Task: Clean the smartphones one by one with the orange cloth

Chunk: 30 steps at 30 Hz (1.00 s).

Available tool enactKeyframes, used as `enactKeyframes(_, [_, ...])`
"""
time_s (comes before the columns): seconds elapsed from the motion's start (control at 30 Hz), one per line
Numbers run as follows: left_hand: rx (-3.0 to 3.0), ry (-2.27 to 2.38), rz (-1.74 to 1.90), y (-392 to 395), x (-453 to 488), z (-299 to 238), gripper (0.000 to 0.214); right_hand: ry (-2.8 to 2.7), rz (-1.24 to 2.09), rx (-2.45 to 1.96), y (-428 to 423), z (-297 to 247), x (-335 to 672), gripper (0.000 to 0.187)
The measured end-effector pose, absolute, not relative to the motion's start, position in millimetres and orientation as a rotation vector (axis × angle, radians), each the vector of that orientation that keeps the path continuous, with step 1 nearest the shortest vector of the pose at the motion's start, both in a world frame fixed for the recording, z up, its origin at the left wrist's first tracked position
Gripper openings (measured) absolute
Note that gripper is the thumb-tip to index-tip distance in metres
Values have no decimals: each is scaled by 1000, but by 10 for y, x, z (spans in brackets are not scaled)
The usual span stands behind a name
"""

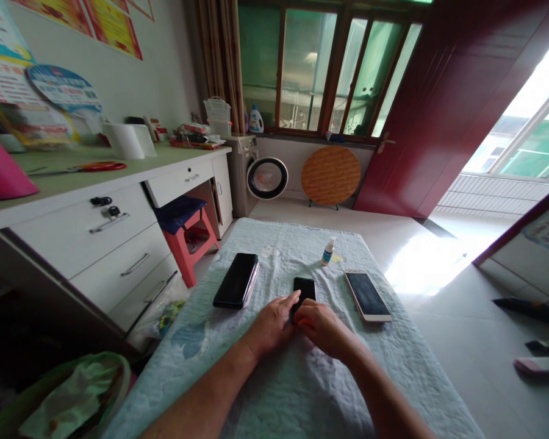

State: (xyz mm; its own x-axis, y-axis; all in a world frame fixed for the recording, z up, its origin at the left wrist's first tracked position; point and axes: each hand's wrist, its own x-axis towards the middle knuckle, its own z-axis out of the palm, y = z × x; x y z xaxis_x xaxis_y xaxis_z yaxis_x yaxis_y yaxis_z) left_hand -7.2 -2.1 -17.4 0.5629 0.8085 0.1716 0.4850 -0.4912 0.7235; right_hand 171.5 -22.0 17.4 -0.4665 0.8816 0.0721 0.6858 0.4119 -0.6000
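- The left hand has its fingers stretched out and close together. They lie flat, with the tips touching the near left edge of the small black phone.
- The right hand has its fingers curled at the phone's near end, where they meet the left hand. I cannot tell whether they pinch the phone.
- The small black phone lies screen up near the middle of the bench, on a pale blue quilted cloth. Its near end is hidden under the hands.
- To its left, apart from it, a larger dark phone rests on top of another flat device.
- To its right, also apart, a gold-rimmed phone lies screen up.
- Beyond these, a small bottle stands upright.
- Left of the bench stands a white desk with drawers, with a red stool tucked under it.
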Motion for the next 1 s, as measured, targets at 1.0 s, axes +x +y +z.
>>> enactKeyframes(1.0, [2232,1040,564,44,-90,-153,39,-2442,698,-1304,-296,187,1723,21])
